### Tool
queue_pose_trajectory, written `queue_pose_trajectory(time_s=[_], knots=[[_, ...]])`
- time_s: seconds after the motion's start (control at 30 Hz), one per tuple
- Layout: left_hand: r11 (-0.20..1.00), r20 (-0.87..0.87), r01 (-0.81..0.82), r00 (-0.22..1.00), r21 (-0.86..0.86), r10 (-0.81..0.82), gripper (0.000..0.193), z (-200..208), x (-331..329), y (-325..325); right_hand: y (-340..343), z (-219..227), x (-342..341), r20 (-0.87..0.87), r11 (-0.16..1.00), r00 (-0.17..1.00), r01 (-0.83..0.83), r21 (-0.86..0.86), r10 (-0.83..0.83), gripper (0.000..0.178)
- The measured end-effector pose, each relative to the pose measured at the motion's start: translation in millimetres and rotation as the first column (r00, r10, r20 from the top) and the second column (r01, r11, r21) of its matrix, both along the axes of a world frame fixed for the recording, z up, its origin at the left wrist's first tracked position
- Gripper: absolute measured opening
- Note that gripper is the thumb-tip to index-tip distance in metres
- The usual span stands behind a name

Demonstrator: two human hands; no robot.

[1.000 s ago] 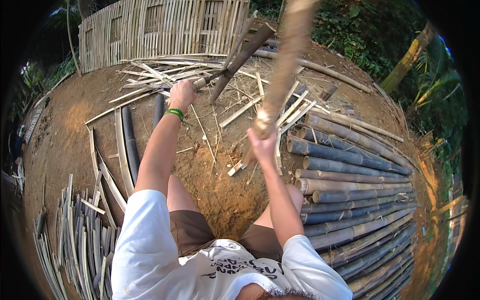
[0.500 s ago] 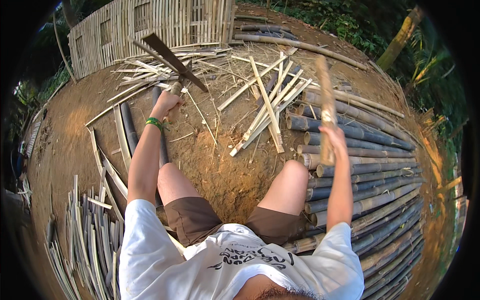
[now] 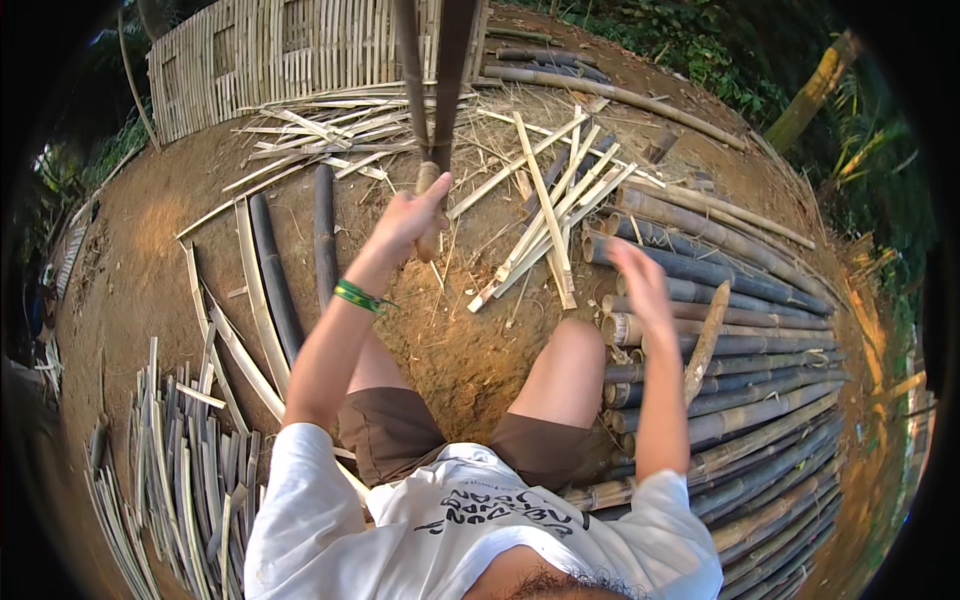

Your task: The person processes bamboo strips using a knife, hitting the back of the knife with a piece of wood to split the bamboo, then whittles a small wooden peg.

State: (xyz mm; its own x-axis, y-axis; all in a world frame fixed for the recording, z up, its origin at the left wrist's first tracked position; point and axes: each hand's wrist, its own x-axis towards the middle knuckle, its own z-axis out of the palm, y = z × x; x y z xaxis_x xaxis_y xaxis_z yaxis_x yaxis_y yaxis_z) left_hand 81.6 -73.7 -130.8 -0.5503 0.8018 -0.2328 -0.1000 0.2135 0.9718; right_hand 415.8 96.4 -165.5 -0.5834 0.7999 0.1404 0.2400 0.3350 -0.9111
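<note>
My left hand (image 3: 408, 218) is closed round the pale wooden handle of a long-bladed tool (image 3: 452, 110), raised in front of me. Alongside its dark blade runs a second, narrower long piece; how the two join is unclear, and their upper ends leave the picture. A green band circles my left wrist. My right hand (image 3: 640, 285) holds nothing, its fingers stretched out and somewhat blurred, above the near ends of the bamboo poles (image 3: 745, 312). Just right of that forearm, a rough wooden stick (image 3: 707, 340) lies slanted across the poles.
Pale split bamboo strips (image 3: 545, 215) lie crossed ahead, and more strips (image 3: 330, 130) heap up before a slatted bamboo wall (image 3: 225, 75). Split strips (image 3: 175, 470) stack at lower left. Long dark bamboo pieces (image 3: 272, 270) rest on bare earth (image 3: 150, 270) beside my left leg.
My right hand has let go of the wooden stick, which now lies on the poles, and has moved slightly left. My left hand has swung the bladed tool rightward and more upright.
</note>
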Motion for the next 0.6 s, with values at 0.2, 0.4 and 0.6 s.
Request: queue_pose_trajectory(time_s=[0.2, 0.4, 0.6], knots=[[0.976, 0.090, -0.216, 0.973, 0.022, 0.213, 0.077, -30, 43, 60, -61, 10, -200, -0.144, 0.766, 0.955, -0.295, -0.571, 0.261, 0.083], [0.859, -0.594, -0.415, 0.624, 0.299, 0.508, 0.072, -26, -7, 68, -32, -17, -224, -0.207, 0.822, 0.968, -0.231, -0.520, 0.141, 0.050], [0.572, -0.539, 0.192, 0.652, 0.798, 0.533, 0.071, 103, -27, 116, -27, -10, -185, 0.055, 0.922, 0.981, -0.157, -0.353, 0.188, 0.040]])
